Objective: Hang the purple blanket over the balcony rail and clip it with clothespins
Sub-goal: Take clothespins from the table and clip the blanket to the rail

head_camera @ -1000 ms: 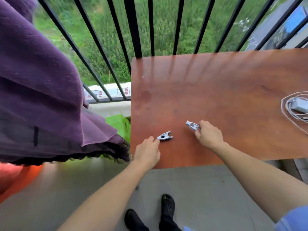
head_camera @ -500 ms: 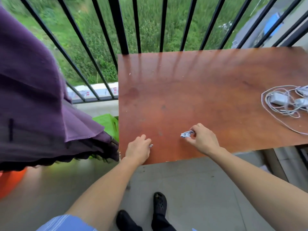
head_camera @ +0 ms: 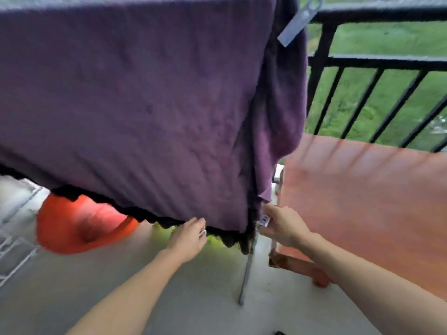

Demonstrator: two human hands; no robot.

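The purple blanket (head_camera: 145,105) hangs over the black balcony rail (head_camera: 377,13) and fills the upper left of the view. A grey clothespin (head_camera: 298,22) is clipped at its top right corner. Below the blanket's dark lower edge, my left hand (head_camera: 188,236) is closed around a small clothespin (head_camera: 202,233) of which only a tip shows. My right hand (head_camera: 281,224) holds another clothespin (head_camera: 264,220) beside the blanket's lower right corner.
A reddish wooden table (head_camera: 367,201) stands at the right against the railing bars (head_camera: 362,97). An orange basin (head_camera: 79,226) sits on the floor at left, with something green (head_camera: 217,239) behind the blanket's hem. A thin metal leg (head_camera: 245,274) stands by the table.
Both hands have lifted a clothespin each off the table and moved left to the blanket's lower edge. My view has swung up and left, so the blanket now fills the frame.
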